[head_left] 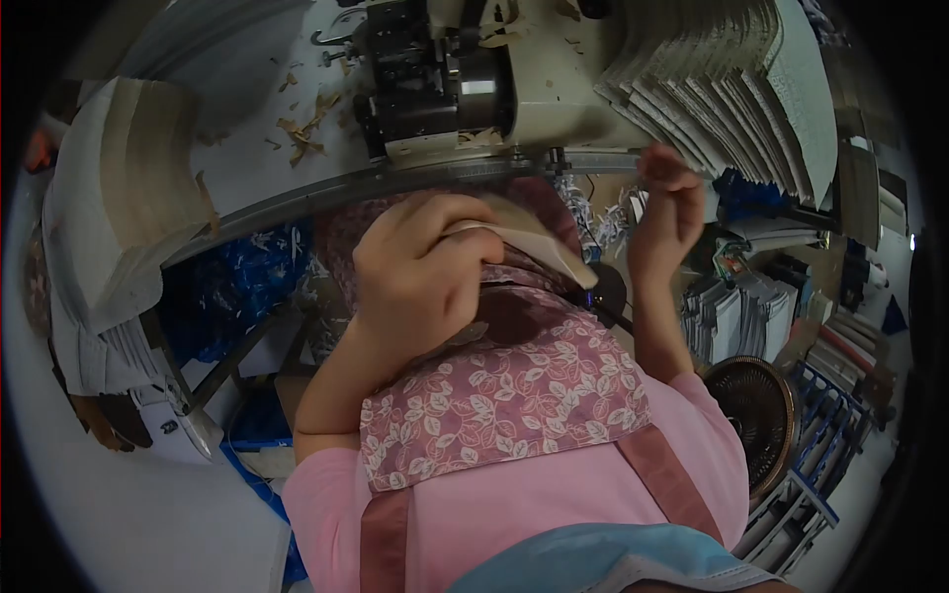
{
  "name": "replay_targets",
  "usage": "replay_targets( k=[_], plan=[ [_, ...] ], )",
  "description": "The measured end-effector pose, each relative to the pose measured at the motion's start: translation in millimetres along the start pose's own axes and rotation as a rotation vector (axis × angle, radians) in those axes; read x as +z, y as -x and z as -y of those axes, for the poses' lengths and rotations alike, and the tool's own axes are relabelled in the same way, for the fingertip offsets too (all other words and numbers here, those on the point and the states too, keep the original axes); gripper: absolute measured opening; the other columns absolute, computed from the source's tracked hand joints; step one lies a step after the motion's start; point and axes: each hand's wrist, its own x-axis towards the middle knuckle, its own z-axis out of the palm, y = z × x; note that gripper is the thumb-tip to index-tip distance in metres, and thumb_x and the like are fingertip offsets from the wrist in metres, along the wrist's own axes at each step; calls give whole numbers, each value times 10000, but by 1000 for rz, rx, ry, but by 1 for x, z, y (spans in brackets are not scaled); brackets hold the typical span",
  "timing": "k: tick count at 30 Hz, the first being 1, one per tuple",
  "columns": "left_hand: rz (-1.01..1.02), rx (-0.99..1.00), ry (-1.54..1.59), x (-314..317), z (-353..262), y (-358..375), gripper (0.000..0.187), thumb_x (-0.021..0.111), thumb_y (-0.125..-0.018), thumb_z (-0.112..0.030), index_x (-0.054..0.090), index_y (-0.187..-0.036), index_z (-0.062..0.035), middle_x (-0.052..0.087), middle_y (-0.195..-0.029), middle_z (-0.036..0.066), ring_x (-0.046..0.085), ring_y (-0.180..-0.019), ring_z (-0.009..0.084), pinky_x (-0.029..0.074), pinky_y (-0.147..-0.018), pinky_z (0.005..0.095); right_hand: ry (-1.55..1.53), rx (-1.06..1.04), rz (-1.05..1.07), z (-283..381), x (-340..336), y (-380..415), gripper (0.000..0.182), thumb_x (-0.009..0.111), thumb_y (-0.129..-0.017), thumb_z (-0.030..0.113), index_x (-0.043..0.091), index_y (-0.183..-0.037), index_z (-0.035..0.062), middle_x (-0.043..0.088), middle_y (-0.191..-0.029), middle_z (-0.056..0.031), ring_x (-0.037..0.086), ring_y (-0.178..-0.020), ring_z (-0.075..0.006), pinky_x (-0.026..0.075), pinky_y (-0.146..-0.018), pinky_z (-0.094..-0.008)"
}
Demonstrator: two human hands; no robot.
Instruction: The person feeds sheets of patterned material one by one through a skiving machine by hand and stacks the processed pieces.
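Above my apron, my left hand (425,267) is closed around a thin beige flat piece (539,247), pinched between thumb and fingers. The piece is tilted, its far end pointing right and slightly blurred. My right hand (674,203) is raised apart from it, near the lower edge of a fanned stack of pale sheets (712,109). Its fingers are curled in, and nothing shows in them. In front of both hands stands a machine with a dark and shiny metal cylinder (482,99) at the table edge.
Curled tan shavings (301,133) lie on the white tabletop (247,89). A bent stack of beige pieces (148,178) stands at the left. Blue plastic (237,287) with scraps hangs below the table. At the right are a round fan (751,420) and blue racks (825,420).
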Motion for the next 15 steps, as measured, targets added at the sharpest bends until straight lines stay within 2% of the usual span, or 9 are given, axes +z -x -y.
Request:
replay_targets(
  k=[2,3,6,8,9,10,11,12,15],
  plan=[
    [134,123,-152,-7,-18,-16,93,639,-630,-15,564,-656,-65,636,-825,66,619,-701,207,482,-619,312,-71,130,219,41,14,-33,133,450,-934,21,565,-994,-6,622,-1115,-168,614,-1025,-252,463,-939,-373],
    [295,268,-229,-2,-21,-24,36,625,-666,-106,592,-674,-93,629,-774,44,608,-652,178,470,-594,305,-125,287,464,64,29,-51,219,458,-968,113,600,-1071,-17,635,-1103,-151,610,-1025,-211,462,-932,-339],
    [603,489,-201,40,-33,-38,187,569,-723,-222,659,-723,-58,655,-775,86,645,-704,218,506,-646,346,-55,524,1215,84,79,-81,553,553,-936,359,468,-1334,-17,588,-1244,-132,560,-1141,-216,421,-976,-326],
    [901,544,-269,65,-39,-44,195,579,-713,-212,677,-726,-44,663,-772,101,650,-711,237,511,-658,363,244,279,1471,87,113,-82,458,612,-902,331,568,-1133,-62,658,-1009,-195,637,-903,-241,488,-784,-339],
    [869,596,-275,72,-38,-45,210,583,-703,-208,692,-731,-31,668,-756,110,655,-703,234,509,-646,370,507,136,1592,82,124,-81,440,649,-876,318,579,-1085,-63,658,-946,-220,640,-855,-258,490,-750,-361],
    [836,597,-277,76,-33,-43,212,585,-700,-209,691,-729,-28,667,-751,110,655,-701,235,506,-636,373,363,131,1479,86,128,-74,376,659,-856,276,580,-994,-65,611,-838,-266,607,-722,-324,474,-672,-393],
    [806,590,-275,75,-29,-43,214,587,-697,-211,690,-727,-25,666,-747,109,656,-698,237,502,-626,376,258,77,1405,81,130,-67,351,669,-815,255,578,-948,-57,618,-826,-263,599,-765,-416,462,-658,-434],
    [950,578,-368,61,-36,-52,181,581,-712,-191,688,-742,-47,671,-854,101,648,-799,228,492,-681,360,300,117,1395,95,127,-70,321,663,-822,230,580,-954,-50,617,-820,-258,599,-745,-413,460,-646,-429],
    [383,814,-323,36,-28,-38,121,580,-743,-126,680,-811,-125,644,-1016,74,587,-979,192,476,-806,361,281,111,1263,110,110,-74,244,640,-853,154,592,-1019,-18,619,-782,-226,593,-640,-331,453,-592,-380]
  ],
)
